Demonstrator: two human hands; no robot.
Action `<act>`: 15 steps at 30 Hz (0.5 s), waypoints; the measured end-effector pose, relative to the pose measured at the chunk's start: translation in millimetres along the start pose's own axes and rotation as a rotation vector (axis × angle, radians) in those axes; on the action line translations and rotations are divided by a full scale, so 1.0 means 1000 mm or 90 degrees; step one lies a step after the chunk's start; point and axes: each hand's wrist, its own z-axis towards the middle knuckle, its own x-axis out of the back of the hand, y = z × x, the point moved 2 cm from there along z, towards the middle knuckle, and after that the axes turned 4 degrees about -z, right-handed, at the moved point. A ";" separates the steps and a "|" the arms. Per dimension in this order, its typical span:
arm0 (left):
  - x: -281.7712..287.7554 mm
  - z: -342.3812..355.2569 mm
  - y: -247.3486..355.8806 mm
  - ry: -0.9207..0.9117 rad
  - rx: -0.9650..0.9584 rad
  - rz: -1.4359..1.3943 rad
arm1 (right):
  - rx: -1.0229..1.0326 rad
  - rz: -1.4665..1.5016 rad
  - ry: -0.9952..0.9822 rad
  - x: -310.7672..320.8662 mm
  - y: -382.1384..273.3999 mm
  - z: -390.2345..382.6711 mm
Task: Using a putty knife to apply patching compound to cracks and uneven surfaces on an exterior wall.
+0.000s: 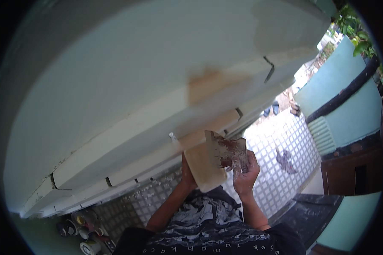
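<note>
My left hand (pixel 187 172) is closed around the left side of a beige rectangular tray (pixel 202 170), held in front of my chest. Its inside looks pale, and I cannot tell how much material it contains. A wide putty knife (pixel 225 148) with a brown-stained, smeared metal blade is gripped in my right hand (pixel 247 175). The blade's straight edge overlaps the tray's right side in the view; whether the two touch is unclear. Whitish smears mark my right thumb and fingers.
A pale ledged wall (pixel 127 97) spans the left and top, with a tan patch (pixel 206 87) and dark slots. Cans (pixel 87 231) stand at lower left. A crumpled cloth (pixel 286 160) lies on the tiled floor (pixel 266 178). A dark surface (pixel 306 212) is at my right.
</note>
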 end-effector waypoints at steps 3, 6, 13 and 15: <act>-0.005 0.009 -0.005 -0.033 0.037 0.005 | 0.020 -0.157 -0.061 0.011 -0.004 -0.010; -0.003 0.015 -0.011 -0.088 0.010 0.083 | -0.010 -0.245 -0.075 0.017 -0.006 -0.022; -0.015 0.026 -0.033 -0.142 0.069 0.059 | 0.002 -0.403 -0.034 0.011 0.011 -0.045; -0.014 0.028 -0.038 -0.103 0.059 0.080 | 0.028 -0.420 -0.059 0.011 0.017 -0.047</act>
